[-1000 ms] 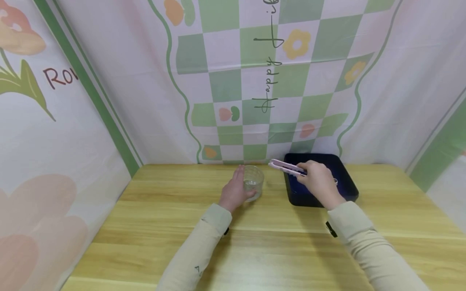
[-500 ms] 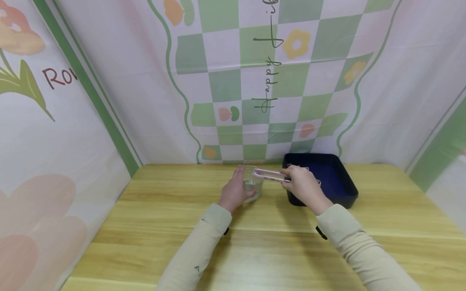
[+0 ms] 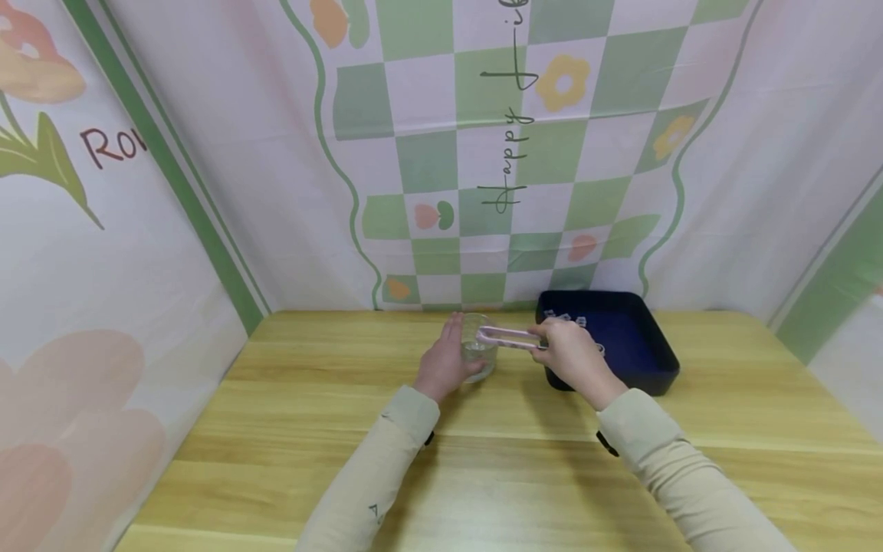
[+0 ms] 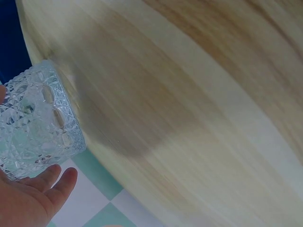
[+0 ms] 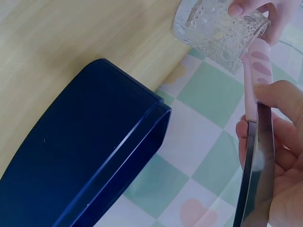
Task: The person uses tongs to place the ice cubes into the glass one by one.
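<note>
My left hand (image 3: pixel 441 366) holds a clear cut-glass cup (image 3: pixel 480 359), which stands on the wooden table, fingers along its far side and thumb in front. The faceted wall of the cup (image 4: pixel 38 118) fills the left of the left wrist view. Between thumb and fingers, my right hand (image 3: pixel 572 356) grips a pair of tongs (image 3: pixel 513 345). They have pink ends with darker oval marks and dark metal arms, as the right wrist view shows. The tongs' tips reach over the cup's rim, their two arms slightly apart. What lies inside the cup is blurred.
Right of the cup, below my right hand, stands a dark blue tray (image 3: pixel 638 341) with raised walls. Several small clear pieces (image 3: pixel 566 317) lie in its far left part, and a pale ring-like piece (image 3: pixel 600 350) is beside my hand. A printed cloth (image 3: pixel 428 169) hangs behind the table.
My right hand has carried the tongs left from over the tray to the cup's rim, and their arms have since spread a little. The left hand and cup have stayed put.
</note>
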`<state>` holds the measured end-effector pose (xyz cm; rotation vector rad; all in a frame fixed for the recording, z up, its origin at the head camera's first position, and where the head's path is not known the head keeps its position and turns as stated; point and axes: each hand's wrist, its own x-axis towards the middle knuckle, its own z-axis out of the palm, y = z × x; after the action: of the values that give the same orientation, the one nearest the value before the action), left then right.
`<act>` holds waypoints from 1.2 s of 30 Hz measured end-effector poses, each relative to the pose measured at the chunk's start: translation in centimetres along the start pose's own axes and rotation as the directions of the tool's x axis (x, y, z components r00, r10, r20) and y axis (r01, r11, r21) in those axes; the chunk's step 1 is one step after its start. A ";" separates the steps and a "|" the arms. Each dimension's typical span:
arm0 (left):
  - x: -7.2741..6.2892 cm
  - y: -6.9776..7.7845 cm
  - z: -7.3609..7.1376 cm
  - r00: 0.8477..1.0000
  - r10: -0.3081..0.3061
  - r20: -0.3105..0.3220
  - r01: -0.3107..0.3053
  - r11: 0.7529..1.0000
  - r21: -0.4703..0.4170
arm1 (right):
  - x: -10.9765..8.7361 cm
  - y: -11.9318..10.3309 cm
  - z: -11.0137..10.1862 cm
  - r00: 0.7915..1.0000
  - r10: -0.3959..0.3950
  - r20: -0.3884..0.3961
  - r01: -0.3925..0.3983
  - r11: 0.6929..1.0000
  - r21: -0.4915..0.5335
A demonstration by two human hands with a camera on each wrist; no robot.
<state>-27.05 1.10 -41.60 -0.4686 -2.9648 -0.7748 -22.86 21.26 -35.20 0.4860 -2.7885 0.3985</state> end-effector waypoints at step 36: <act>-0.1 0.0 0.0 1.000 0.000 -0.011 0.001 0.999 0.046 | 0.1 4.3 -1.9 0.973 0.173 -0.152 -0.166 0.985 0.053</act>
<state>-26.92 1.05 -41.62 -0.4591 -2.9655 -0.7050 -24.07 25.71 -34.31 0.2144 -2.6816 0.5075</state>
